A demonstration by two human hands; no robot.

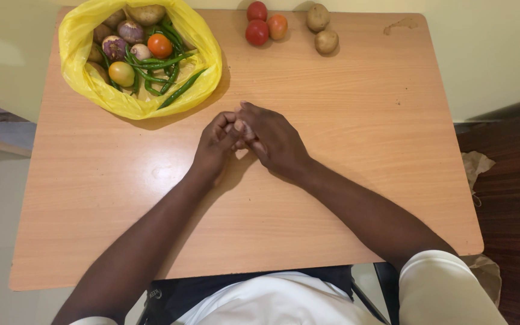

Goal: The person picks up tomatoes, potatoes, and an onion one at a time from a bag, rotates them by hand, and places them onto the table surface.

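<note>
Both hands are parked together in the middle of the worktop [344, 198]. The left hand [216, 147] and right hand [272, 139] meet at the fingers [236, 123], which are curled and overlapping each other, closed on nothing but themselves.

Nearest thing is the yellow plastic bag [85, 72], up and to the left of the fingers, close but not touching. Its mouth is spread open facing up, with the long axis running roughly diagonal from the far-left corner down toward the hands. Inside there are green beans [173, 72], mostly lying diagonal too, with one pointing its tip down-left over the bag's near edge. Also a few purplish turnips [130, 30] and a couple of tomatoes [159, 45] in there.

Straight beyond the fingers, well apart at the far edge, sit three loose tomatoes [257, 32], and just right of those two potatoes [326, 41].
</note>
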